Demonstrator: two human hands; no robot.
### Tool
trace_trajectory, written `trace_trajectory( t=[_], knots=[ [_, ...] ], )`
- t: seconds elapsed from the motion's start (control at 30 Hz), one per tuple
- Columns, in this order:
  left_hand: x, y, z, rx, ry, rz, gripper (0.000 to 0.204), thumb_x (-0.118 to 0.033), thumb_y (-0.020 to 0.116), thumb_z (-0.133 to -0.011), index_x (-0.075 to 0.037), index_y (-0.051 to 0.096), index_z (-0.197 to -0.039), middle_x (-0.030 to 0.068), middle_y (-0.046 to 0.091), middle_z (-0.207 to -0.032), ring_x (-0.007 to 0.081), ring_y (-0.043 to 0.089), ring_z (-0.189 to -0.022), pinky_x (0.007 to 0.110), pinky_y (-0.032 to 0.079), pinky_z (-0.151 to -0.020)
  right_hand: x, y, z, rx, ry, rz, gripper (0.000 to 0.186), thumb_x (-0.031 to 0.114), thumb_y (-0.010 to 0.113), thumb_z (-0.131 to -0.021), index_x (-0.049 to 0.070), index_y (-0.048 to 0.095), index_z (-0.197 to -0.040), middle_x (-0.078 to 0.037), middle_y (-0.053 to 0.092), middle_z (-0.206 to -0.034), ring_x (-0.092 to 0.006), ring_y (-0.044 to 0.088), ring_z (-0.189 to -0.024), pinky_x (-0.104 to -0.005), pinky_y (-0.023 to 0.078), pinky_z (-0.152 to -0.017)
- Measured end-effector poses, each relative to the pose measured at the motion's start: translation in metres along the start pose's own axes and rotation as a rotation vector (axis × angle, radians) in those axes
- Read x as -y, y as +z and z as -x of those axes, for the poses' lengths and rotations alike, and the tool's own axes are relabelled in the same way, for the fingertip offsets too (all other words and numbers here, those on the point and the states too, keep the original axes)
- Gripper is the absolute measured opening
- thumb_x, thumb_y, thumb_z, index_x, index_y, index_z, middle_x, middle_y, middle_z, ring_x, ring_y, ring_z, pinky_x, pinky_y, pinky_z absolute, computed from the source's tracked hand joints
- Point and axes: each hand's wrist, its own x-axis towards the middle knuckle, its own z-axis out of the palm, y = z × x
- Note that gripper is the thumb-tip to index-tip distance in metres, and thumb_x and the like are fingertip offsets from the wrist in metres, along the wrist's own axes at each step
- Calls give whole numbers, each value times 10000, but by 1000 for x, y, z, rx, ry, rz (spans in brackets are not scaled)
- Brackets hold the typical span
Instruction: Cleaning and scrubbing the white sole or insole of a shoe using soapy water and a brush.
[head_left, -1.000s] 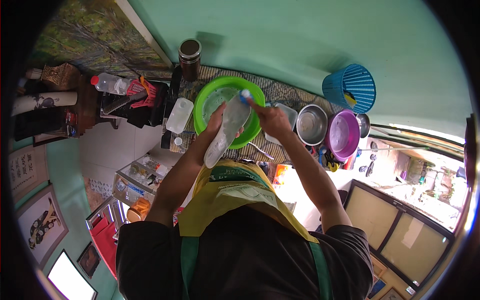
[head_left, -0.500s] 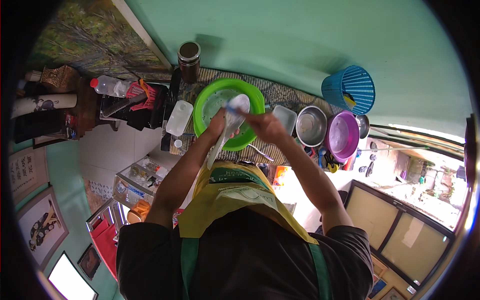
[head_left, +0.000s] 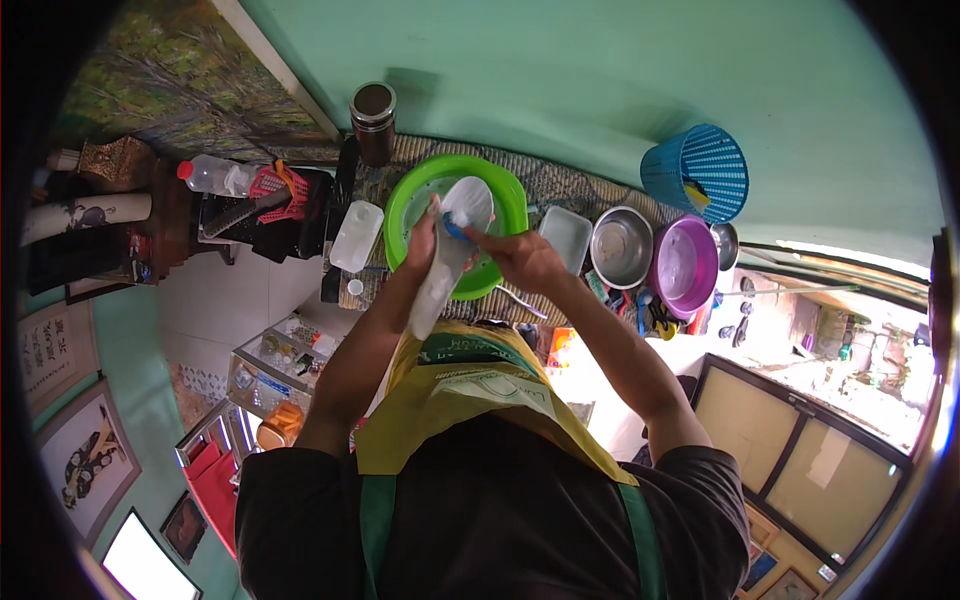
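Note:
My left hand (head_left: 424, 240) is closed around a long white shoe-shaped thing (head_left: 436, 285), its thumb on the near side and fingertips showing past the right edge. It is tilted over a green basin (head_left: 515, 200) holding cloudy, sudsy water, with its broad end up and its other end toward my apron. In my right hand (head_left: 525, 258) is a small blue brush (head_left: 456, 226), pressed against the broad part of the white surface. White foam lies beside the brush. The exact kind of the white thing is hard to make out.
On the patterned table cloth stand a dark flask (head_left: 374, 125), a white plastic container (head_left: 356, 236), a clear tray (head_left: 566, 238), a steel bowl (head_left: 622, 248), a purple basin (head_left: 684, 262) and a blue basket (head_left: 700, 165). A white-handled utensil (head_left: 522, 302) lies near the front edge.
The white shoe-shaped thing has turned so more of its broad face shows. My right hand and the brush have moved slightly down and toward me along it.

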Motion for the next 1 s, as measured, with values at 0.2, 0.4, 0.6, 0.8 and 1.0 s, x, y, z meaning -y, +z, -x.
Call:
trace_trajectory(
  t=[0.2, 0.4, 0.6, 0.8, 1.0],
  knots=[
    [8, -33, -13, 127, -105, 151, 672, -603, 333, -1045, -91, 451, -1464, 203, 640, -1273, 379, 659, -677, 437, 545, -554, -11, 7, -1, 2, -59, 61, 503, 293, 505, -1017, 480, 455, -1481, -145, 741, -940, -350, 732, -809, -482, 599, -735],
    [8, -21, -9, 99, -38, 71, 683, -585, 332, -1050, -58, 447, -1468, 214, 653, -1242, 337, 676, -716, 429, 564, -563, 1, 12, 9, -51, -9, -115, 482, 239, 526, -993, 473, 555, -1413, -125, 747, -970, -352, 725, -821, -488, 589, -760],
    [6, -33, -11, 237, -75, 100, 756, -607, 406, -1029, -40, 366, -1528, 220, 608, -1343, 417, 690, -1044, 508, 628, -774, 21, -17, 1, 74, 206, 64, 492, 256, 484, -1025, 506, 490, -1449, -150, 728, -859, -344, 729, -768, -499, 604, -783],
    [8, -20, -13, 259, 4, 401, 748, -553, 391, -1042, -46, 269, -1579, 261, 459, -1490, 491, 473, -1352, 665, 385, -1118, 39, 8, 31, 147, -15, -3, 544, 234, 492, -1013, 439, 426, -1512, -156, 736, -900, -345, 731, -765, -484, 612, -718],
    [12, -17, -25, 236, 29, 314, 781, -598, 412, -1015, -77, 279, -1581, 266, 451, -1498, 509, 422, -1388, 690, 393, -1097, 30, 8, 22, -137, -140, -24, 485, 227, 497, -1006, 401, 523, -1458, -110, 756, -1015, -336, 738, -807, -467, 614, -707]
  ],
)
